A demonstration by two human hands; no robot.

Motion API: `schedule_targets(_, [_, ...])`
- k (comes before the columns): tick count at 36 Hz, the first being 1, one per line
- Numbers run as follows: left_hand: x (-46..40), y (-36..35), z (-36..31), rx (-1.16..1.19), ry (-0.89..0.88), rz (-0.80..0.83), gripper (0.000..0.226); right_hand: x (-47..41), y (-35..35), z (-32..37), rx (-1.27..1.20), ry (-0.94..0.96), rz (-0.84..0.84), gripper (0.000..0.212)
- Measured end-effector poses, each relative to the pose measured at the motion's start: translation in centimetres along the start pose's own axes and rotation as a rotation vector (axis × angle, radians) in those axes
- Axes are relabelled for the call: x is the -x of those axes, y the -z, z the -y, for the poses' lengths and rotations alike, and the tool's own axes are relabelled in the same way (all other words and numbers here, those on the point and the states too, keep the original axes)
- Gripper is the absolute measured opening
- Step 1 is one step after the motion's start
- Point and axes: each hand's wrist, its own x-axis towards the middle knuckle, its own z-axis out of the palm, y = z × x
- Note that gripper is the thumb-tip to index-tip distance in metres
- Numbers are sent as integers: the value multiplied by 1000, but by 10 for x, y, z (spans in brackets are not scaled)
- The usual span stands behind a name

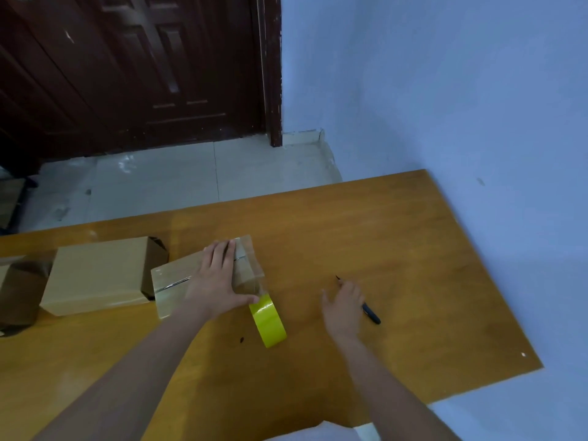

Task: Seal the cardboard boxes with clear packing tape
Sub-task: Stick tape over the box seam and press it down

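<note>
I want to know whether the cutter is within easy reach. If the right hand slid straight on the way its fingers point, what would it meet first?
Probably the black cutter: the right hand hovers open right beside it, fingers pointing toward its blade end. Beyond that, only bare table shows. Whether the fingers already touch it is unclear.

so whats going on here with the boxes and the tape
A person is taping a small cardboard box shut on a wooden table. The left hand lies flat on the box, pressing clear tape over its seam; the strip runs off the box's right side to the tape roll standing beside it, uncut. The right hand is open over a dark-handled knife on the table, seemingly reaching for it. A second box lies to the left.
</note>
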Motion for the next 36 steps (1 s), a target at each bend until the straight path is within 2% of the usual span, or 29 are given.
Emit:
schedule_targets(2, [1, 1, -3, -44, 7, 20, 134, -16, 11, -17, 197, -81, -5, 44])
schedule_targets(4, [1, 2, -5, -99, 16, 49, 137, -27, 19, -31, 302, -144, 89, 46])
schedule_targets(7, [1, 1, -7, -135, 26, 62, 142, -37, 23, -43, 402, -99, 169, 42])
schedule_targets(9, [1, 0, -9, -151, 34, 68, 144, -41, 24, -44, 448, -29, 175, 33])
schedule_targets(13, [2, 2, -12, -171, 44, 80, 144, -42, 27, -27, 280, 131, 269, 21])
schedule_targets(16, [2, 2, -11, -154, 47, 83, 144, -32, 30, -6, 204, 407, 348, 25])
schedule_targets(20, [2, 4, -14, -166, 62, 98, 144, -15, 33, 16, 245, 670, 279, 25])
schedule_targets(23, [2, 5, -15, -176, 72, 105, 144, -6, 33, 19, 242, 852, 209, 35])
schedule_targets(28, [3, 4, -16, -160, 72, 99, 144, 3, 30, 27, 178, 886, 247, 53])
schedule_targets(36, [5, 5, -15, -166, 65, 89, 145, 5, 24, 34, 193, 877, 190, 27])
